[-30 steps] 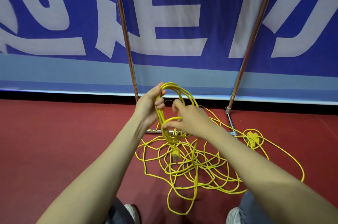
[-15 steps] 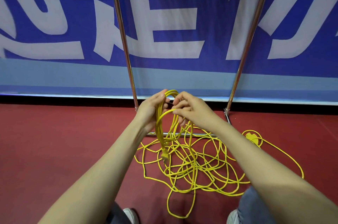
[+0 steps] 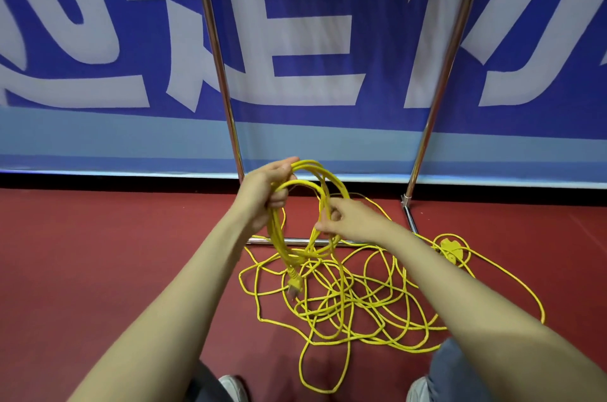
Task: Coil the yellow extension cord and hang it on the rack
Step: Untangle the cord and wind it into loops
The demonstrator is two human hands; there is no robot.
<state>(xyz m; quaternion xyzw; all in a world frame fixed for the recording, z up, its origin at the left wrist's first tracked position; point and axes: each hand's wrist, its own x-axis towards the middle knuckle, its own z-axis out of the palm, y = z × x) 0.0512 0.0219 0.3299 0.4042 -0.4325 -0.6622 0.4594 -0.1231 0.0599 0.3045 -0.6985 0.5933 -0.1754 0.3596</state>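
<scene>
In the head view, the left hand (image 3: 262, 194) gripped a few loops of the yellow cord (image 3: 275, 234), and the right hand (image 3: 348, 221) pinched the next bit just beside them. Most of the cord lay in a messy pile on the red floor (image 3: 115, 254) by the bottom bar of the rack (image 3: 216, 56). Each new loop should probably match the others, with no twists.

Yellow extension cord (image 3: 275, 231) — a few loops raised, most tangled on floor (image 3: 98, 270) before the rack (image 3: 215, 40).
</scene>
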